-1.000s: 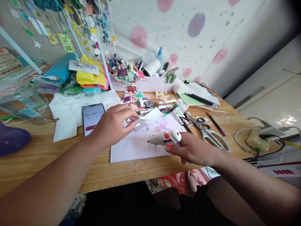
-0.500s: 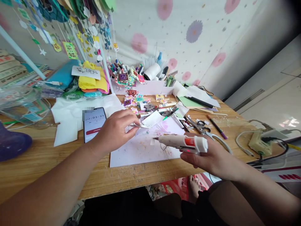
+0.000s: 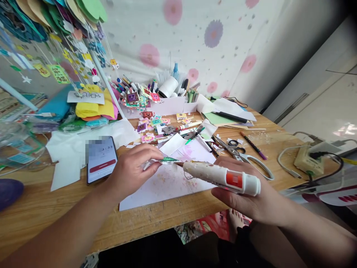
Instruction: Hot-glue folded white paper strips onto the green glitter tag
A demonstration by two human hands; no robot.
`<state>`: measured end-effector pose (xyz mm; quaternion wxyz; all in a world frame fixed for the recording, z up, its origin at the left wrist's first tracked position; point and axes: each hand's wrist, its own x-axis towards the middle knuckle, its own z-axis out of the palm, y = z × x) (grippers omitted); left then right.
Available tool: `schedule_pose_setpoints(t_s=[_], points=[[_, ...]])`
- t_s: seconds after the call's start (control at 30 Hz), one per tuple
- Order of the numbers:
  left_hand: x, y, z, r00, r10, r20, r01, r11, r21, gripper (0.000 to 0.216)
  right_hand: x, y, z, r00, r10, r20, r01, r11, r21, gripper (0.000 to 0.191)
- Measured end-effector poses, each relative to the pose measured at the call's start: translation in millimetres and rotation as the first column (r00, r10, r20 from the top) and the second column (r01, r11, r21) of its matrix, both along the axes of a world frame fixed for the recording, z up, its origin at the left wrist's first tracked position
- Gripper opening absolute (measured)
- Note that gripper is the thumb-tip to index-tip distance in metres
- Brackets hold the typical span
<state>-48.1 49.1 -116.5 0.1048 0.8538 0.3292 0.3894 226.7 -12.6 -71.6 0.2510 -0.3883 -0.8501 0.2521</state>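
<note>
My left hand (image 3: 131, 171) pinches a small flat paper piece with a green edge (image 3: 164, 160) just above a white sheet of paper (image 3: 164, 182) on the wooden table (image 3: 41, 208). My right hand (image 3: 248, 193) is wrapped round a white hot glue gun (image 3: 223, 176) with an orange label. The gun's nozzle points left and meets the paper piece's right end. A phone (image 3: 100, 158) showing a timer lies left of my left hand.
Scissors (image 3: 245, 158), pens and a purple marker (image 3: 253, 145) lie right of the sheet. Small coloured paper squares (image 3: 152, 124) and a white holder of pens (image 3: 164, 100) crowd the back. A power strip with cables (image 3: 306, 162) sits at far right. Paper decorations hang at upper left.
My right hand lifted the glue gun off the sheet and brought its nozzle to the paper piece in my left hand. The view shifted slightly to the right.
</note>
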Motion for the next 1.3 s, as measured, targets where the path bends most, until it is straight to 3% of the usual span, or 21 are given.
schedule_pose_setpoints(t_s=[0.23, 0.4, 0.53, 0.7, 1.1, 1.3], points=[[1, -1, 1.5, 1.0, 0.006, 0.002, -0.006, 1.0, 0.005, 0.011, -2, 2, -2.6, 1.0, 0.012, 0.001, -0.012, 0.999, -0.039, 0.005], [1, -3, 2.3, 1.0, 0.008, 0.014, -0.009, 1.0, 0.027, 0.013, -5, 0, -2.8, 1.0, -0.018, -0.002, 0.018, 0.997, -0.078, 0.016], [0, -3, 0.1, 1.0, -0.016, 0.026, 0.015, 0.999, 0.04, 0.016, -6, -1, -3.0, 0.999, -0.043, -0.023, 0.039, 0.989, -0.142, 0.007], [3, -4, -1.6, 0.999, -0.037, 0.041, 0.034, 0.998, 0.059, 0.021, -8, -1, -2.3, 0.999, -0.032, -0.034, 0.027, 0.991, -0.129, 0.015], [9, -9, 2.8, 0.987, -0.116, 0.112, 0.127, 0.987, -0.1, 0.009, -8, -3, 0.0, 0.999, -0.026, -0.026, 0.023, 0.991, -0.133, 0.016], [12, -11, 2.1, 0.98, -0.121, 0.156, 0.139, 0.984, -0.111, 0.01, -10, -5, 0.1, 1.0, 0.002, -0.011, -0.004, 0.995, -0.101, 0.018]])
